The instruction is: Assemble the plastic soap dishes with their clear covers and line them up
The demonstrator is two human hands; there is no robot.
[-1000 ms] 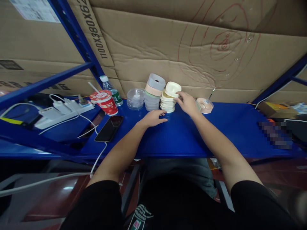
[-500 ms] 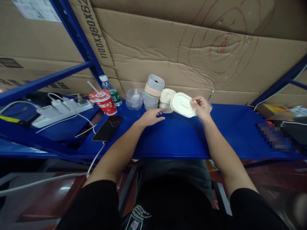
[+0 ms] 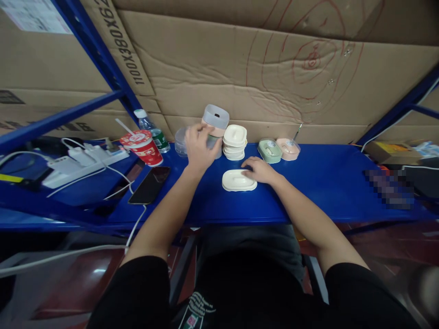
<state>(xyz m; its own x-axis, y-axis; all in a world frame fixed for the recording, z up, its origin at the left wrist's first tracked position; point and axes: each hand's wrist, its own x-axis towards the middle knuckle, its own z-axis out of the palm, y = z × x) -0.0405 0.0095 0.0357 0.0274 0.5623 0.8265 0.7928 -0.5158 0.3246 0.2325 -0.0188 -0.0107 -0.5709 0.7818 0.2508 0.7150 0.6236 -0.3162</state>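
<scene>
A cream oval lid (image 3: 236, 181) lies flat on the blue table (image 3: 219, 208). The fingers of my right hand (image 3: 259, 170) rest at its right end, spread and loosely bent. My left hand (image 3: 200, 148) is raised at the stack of coloured containers, fingers apart, beside the grey one (image 3: 216, 116) on top; whether they touch is hard to tell. It hides much of the lower stack. To the right of that stack stands a pile of several cream lids (image 3: 235, 139). Farther right sit a green container (image 3: 270, 151) and a pink one (image 3: 288, 149), side by side.
Clear round containers (image 3: 180, 141) stand behind my left hand. On the left are a red cup with a straw (image 3: 146, 148), a water bottle (image 3: 151, 128), a phone (image 3: 150, 185) and a white power strip (image 3: 85, 162) with cables. Cardboard (image 3: 206, 59) rises behind.
The cream lid has gone from my raised right hand down onto the table. My left hand has moved up and left to the coloured stack. The green and pink containers now show.
</scene>
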